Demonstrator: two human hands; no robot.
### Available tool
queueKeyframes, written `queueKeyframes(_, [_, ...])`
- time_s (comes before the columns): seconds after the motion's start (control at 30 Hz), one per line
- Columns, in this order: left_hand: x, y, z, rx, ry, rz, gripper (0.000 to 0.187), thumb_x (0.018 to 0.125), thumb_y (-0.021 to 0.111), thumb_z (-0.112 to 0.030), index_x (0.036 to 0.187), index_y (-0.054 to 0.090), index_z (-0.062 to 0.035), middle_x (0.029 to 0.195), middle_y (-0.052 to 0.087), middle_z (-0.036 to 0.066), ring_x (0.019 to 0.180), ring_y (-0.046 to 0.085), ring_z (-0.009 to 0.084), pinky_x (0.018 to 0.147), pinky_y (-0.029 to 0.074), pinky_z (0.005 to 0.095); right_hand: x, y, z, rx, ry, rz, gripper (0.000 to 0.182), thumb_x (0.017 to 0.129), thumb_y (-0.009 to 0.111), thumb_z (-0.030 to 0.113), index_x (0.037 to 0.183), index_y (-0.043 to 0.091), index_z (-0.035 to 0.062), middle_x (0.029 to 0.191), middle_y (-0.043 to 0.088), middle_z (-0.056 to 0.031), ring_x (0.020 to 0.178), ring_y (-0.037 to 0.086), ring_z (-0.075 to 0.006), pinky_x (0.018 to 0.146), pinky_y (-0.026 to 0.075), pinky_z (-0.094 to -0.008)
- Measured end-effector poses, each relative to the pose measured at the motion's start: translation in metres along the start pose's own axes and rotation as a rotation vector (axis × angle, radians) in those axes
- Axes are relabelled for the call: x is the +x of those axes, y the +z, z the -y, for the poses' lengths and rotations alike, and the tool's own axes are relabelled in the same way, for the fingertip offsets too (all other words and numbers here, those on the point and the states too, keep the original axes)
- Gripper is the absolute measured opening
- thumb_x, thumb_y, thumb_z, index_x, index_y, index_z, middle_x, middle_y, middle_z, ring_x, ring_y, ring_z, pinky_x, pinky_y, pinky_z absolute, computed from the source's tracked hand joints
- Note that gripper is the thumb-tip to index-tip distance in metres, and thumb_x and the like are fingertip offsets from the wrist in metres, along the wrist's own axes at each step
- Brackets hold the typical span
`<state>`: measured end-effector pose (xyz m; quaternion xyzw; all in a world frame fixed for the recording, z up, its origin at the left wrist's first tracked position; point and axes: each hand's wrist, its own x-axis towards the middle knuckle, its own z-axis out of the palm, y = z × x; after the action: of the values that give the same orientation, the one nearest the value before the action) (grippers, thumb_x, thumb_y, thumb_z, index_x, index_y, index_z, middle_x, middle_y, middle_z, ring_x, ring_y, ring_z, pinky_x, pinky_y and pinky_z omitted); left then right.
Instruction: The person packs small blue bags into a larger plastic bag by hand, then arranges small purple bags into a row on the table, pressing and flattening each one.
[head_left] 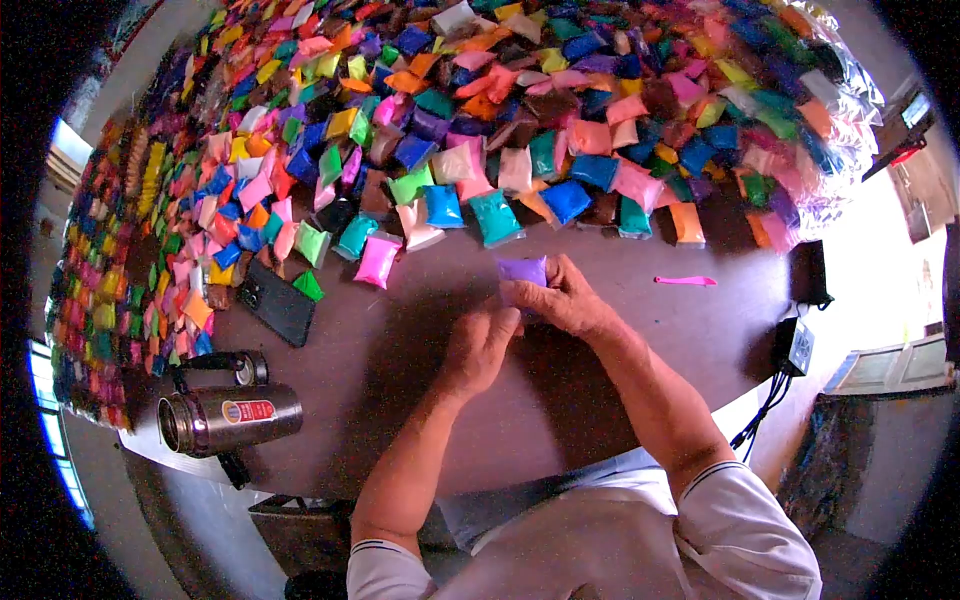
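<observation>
Above the brown table (345,375), right fingers (562,274) pinch a purple packet (522,270), left fingers (501,328) just below it, their hold unclear.

Packets (480,110) spread over the far side of the desk (375,325) and down its left. Before them, at left, lies a phone (277,303); nearer the left front edge is a mug (235,420). Mid-desk, in front of the heap, one packet (522,269) is in the right hand (568,297), the left hand (480,348) just nearer the body. Rightward lies a stick (685,281).
</observation>
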<state>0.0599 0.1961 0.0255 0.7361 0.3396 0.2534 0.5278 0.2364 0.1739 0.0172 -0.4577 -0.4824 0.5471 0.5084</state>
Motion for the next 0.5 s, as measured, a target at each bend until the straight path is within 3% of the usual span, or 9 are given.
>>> queueKeyframes(0.13, [0.000,-0.001,-0.005,0.007,-0.066,0.007,0.041,0.100,0.042,-0.039,0.107,0.058,-0.0018,0.082,0.060,0.006,0.077,0.057,0.0176,0.071,0.046,0.0331,-0.003,0.004,0.012,0.104,0.028,0.095,0.028,0.093,0.061,0.028,0.081,0.063,0.0025,0.070,0.063,-0.0034,0.063,0.060,-0.0113,0.054,0.047,-0.0272])
queueKeyframes(0.33, [0.000,-0.005,0.002,-0.109,-0.120,-0.063,0.041,0.099,0.043,-0.040,0.092,0.059,-0.0037,0.079,0.058,0.005,0.074,0.055,0.0160,0.069,0.045,0.0318,-0.003,0.014,0.021,0.074,0.084,-0.090,0.035,0.098,0.051,0.032,0.087,0.060,0.0001,0.074,0.064,-0.0066,0.060,0.061,-0.0145,0.055,0.049,-0.0285])
queueKeyframes(0.4, [0.001,-0.004,0.006,-0.103,-0.011,-0.006,0.041,0.099,0.044,-0.040,0.086,0.059,-0.0036,0.078,0.057,0.004,0.073,0.054,0.0156,0.068,0.044,0.0316,-0.001,0.007,0.016,0.169,0.016,0.069,0.036,0.099,0.049,0.032,0.088,0.060,-0.0007,0.074,0.064,-0.0078,0.059,0.062,-0.0166,0.056,0.050,-0.0297])
queueKeyframes(0.5, [0.001,-0.005,0.000,-0.085,-0.009,0.012,0.042,0.099,0.045,-0.040,0.082,0.058,-0.0032,0.075,0.056,0.004,0.071,0.053,0.0154,0.067,0.043,0.0312,-0.001,0.003,0.013,0.109,0.050,0.074,0.037,0.099,0.047,0.031,0.088,0.059,-0.0010,0.073,0.064,-0.0086,0.059,0.062,-0.0172,0.056,0.051,-0.0302])
